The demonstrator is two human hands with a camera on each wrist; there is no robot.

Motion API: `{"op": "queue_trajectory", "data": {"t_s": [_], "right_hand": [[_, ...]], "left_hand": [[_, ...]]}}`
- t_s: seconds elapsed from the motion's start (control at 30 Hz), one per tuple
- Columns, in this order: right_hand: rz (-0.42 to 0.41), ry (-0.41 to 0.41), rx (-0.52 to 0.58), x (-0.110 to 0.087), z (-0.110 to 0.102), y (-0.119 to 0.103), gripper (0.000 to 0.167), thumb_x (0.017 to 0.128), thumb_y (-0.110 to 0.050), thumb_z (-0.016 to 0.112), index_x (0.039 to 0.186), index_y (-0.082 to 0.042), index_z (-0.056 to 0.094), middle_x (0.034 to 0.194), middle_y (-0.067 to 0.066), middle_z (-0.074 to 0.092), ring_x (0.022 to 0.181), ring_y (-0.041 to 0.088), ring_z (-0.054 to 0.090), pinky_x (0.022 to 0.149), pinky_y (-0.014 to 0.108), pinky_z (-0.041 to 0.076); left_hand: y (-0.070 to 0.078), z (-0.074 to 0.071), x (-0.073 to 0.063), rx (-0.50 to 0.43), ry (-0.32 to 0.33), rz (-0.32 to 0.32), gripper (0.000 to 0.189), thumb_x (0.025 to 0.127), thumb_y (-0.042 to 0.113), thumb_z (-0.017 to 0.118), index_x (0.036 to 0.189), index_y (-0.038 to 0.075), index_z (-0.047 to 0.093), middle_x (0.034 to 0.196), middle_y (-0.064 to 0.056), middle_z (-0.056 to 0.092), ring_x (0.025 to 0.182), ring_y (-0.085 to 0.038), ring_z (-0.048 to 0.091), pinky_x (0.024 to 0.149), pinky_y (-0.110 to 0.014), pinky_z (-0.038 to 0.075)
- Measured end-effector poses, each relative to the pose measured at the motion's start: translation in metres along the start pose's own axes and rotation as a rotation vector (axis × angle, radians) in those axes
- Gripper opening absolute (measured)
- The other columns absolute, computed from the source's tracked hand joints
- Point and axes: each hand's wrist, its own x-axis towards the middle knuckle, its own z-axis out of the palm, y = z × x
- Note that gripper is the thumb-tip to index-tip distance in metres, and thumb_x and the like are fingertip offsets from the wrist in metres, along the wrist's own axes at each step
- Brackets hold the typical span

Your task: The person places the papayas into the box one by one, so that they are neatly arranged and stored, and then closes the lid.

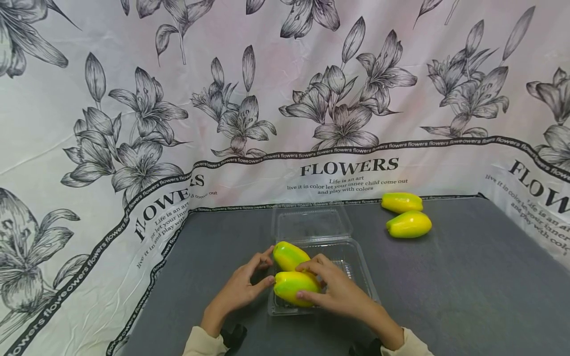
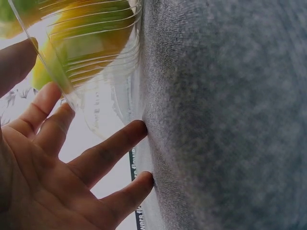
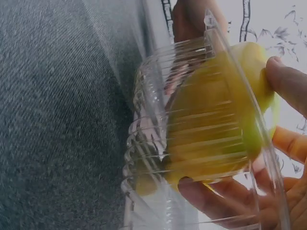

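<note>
A clear plastic clamshell box [image 1: 366, 277] lies opened out on the table, with two glossy yellow-green mangoes at its left side. My right hand [image 1: 340, 291] holds the nearer mango [image 1: 291, 288], thumb on its near side and fingers over its far side. Behind it sits the other mango [image 1: 289, 256], close to my right fingertips. My left hand [image 1: 242, 284] is at the box's left edge, thumb by the near mango's left end. In the left wrist view, two fingertips [image 2: 139, 128] of the spread left hand rest on the grey cloth, the others beside the box rim.
The box's raised lid [image 1: 311, 223] leans away at the back. Two more mangoes, one [image 1: 402, 202] against the curtain and one [image 1: 409, 225] just in front, lie at the back right. A flower-printed curtain [image 1: 249, 183] borders the grey table [image 1: 445, 296] at the back and sides.
</note>
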Motion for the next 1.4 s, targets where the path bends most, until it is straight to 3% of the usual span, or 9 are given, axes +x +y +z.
{"op": "queue_trajectory", "data": {"t_s": [0.37,0.57,0.9,1.4], "right_hand": [[-0.020,-0.035,-0.116,-0.0005,0.0018,0.0038,0.046,0.094,-0.049,0.070,0.131,-0.022,0.064,0.115,-0.009,0.058,0.086,0.006,0.051,0.070,0.023,0.048],[-0.030,-0.034,-0.170,-0.0015,0.0038,0.0041,0.048,0.093,-0.049,0.070,0.132,-0.021,0.065,0.120,-0.010,0.060,0.094,0.005,0.052,0.078,0.025,0.049],[-0.008,-0.061,-0.091,-0.0009,0.0003,0.0042,0.049,0.093,-0.046,0.072,0.133,-0.019,0.064,0.120,-0.006,0.059,0.094,0.007,0.055,0.075,0.024,0.055],[-0.037,-0.074,-0.039,-0.0022,-0.0057,0.0065,0.049,0.095,-0.044,0.069,0.132,-0.011,0.063,0.116,-0.001,0.062,0.102,0.013,0.061,0.078,0.027,0.059]], "left_hand": [[0.0001,0.0001,0.0013,0.002,-0.009,0.001,0.030,0.101,0.038,0.063,0.124,0.024,0.050,0.166,0.009,0.033,0.133,-0.031,0.059,0.110,-0.060,0.045],[-0.0022,0.0010,0.0015,0.003,-0.014,0.029,0.027,0.103,0.035,0.061,0.125,0.023,0.050,0.166,0.002,0.033,0.133,-0.035,0.059,0.108,-0.062,0.045],[-0.0019,0.0004,0.0028,-0.007,-0.008,0.008,0.027,0.101,0.037,0.064,0.123,0.027,0.050,0.165,0.011,0.033,0.134,-0.029,0.059,0.110,-0.059,0.045],[-0.0025,0.0007,-0.0004,0.014,-0.004,0.035,0.028,0.103,0.033,0.062,0.125,0.019,0.051,0.166,0.001,0.034,0.131,-0.035,0.060,0.107,-0.063,0.046]]}}
